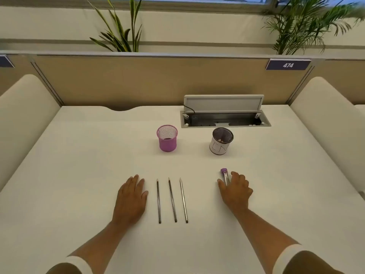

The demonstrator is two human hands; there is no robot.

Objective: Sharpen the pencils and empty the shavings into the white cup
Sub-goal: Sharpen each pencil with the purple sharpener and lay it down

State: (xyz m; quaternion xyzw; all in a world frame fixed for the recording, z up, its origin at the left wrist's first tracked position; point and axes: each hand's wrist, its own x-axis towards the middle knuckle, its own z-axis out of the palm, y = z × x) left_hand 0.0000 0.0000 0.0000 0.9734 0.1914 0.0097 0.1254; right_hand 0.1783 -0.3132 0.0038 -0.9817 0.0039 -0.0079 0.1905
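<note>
Three dark pencils (172,200) lie side by side on the white table (79,165), tips pointing away from me. My left hand (131,198) rests flat on the table just left of them, fingers straight. My right hand (236,189) sits to their right with its fingers curled around a clear sharpener with a purple cap (224,175), which sticks out past my fingers. The white cup (221,144), wrapped in paper with a dark mesh rim, stands beyond my right hand.
A pink mesh cup (167,138) stands left of the white cup. Behind them is an open cable hatch (224,117) with its lid raised. A beige partition (138,82) closes off the back; padded dividers flank both sides.
</note>
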